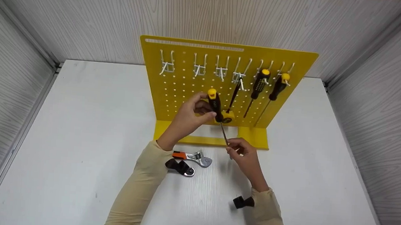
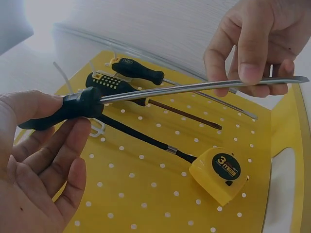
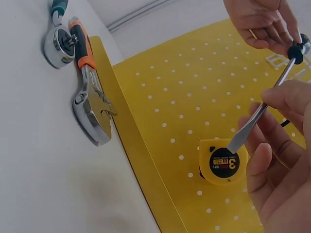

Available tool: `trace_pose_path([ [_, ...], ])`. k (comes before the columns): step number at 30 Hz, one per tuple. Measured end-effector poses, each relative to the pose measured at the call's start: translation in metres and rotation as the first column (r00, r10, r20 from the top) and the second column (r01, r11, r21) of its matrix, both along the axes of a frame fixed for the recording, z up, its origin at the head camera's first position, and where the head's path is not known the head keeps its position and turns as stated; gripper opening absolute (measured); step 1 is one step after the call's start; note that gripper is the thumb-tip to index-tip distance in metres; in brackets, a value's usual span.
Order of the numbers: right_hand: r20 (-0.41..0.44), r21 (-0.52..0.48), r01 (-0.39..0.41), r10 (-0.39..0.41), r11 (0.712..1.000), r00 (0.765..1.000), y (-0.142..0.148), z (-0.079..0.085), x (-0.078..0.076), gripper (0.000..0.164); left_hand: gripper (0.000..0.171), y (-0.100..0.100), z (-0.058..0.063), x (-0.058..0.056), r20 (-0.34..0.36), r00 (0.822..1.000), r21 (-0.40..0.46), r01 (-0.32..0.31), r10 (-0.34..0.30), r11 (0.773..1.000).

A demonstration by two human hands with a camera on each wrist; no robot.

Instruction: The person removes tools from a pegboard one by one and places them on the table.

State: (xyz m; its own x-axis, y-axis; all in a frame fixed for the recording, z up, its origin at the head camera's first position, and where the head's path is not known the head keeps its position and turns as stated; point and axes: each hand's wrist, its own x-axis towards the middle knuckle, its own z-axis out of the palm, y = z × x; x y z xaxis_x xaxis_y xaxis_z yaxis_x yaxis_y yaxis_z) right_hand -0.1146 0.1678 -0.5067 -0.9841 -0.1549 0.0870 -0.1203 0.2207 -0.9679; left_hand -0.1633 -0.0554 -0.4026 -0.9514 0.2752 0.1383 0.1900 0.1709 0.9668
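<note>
Pale wood-grain walls (image 1: 101,21) on three sides, white table (image 1: 79,135) between. Yellow pegboard (image 1: 178,81) standing on it, foot toward the person.

Two arms in beige sleeves (image 1: 131,199) reach in. Left hand (image 1: 189,115): partly closed, thumb and fingers pinching the handle of a slotted screwdriver (image 1: 215,104), palm side open. Right hand (image 1: 243,154): thumb and fingertips pinch the same shaft toward the tip, remaining fingers loosely bent.

That screwdriver: black handle, yellow end cap, steel shaft, flat tip. Held off the table in front of the board, tilted, handle up at the left, tip down to the right and nearer the person. Tip sticks out past the right fingers.

Two more screwdrivers hang at the board's right side, handles up: a yellow-dotted black one (image 1: 260,85) and, right of it, a plain black one (image 1: 279,88) with a flat tip.

Adjustable wrench (image 3: 92,102), orange/black grip, lies on the table just beside the board's foot. Ratchet wrench (image 3: 59,46) next to it, on the person's side; in the head view the left wrist camera (image 1: 179,166) partly covers it.

Yellow 3 m tape measure (image 2: 221,172) hangs against the board on a black strap (image 2: 133,133), left of the hung screwdrivers. White wire hooks (image 1: 199,68) in a row up top.
</note>
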Motion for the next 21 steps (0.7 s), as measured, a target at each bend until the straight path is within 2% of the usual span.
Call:
trace_pose_path([
  [8, -0.006, 0.043, 0.027, -0.027, 0.999, 1.0, 0.017, -0.003, 0.001, 0.015, 0.042, -0.007, -0.011, 0.002, 0.014, 1.0, 0.007, 0.009, -0.009, 1.0],
  [15, -0.049, 0.036, 0.044, -0.043, 0.998, 0.998, 0.028, -0.002, 0.002, 0.014, 0.043, -0.01, -0.02, 0.007, 0.015, 1.0, -0.006, 0.006, -0.005, 1.0],
  [21, -0.057, 0.016, 0.063, -0.062, 0.998, 0.996, 0.036, 0.001, 0.001, 0.012, 0.043, -0.014, -0.027, 0.012, 0.053, 0.999, -0.023, 0.001, 0.001, 1.0],
])
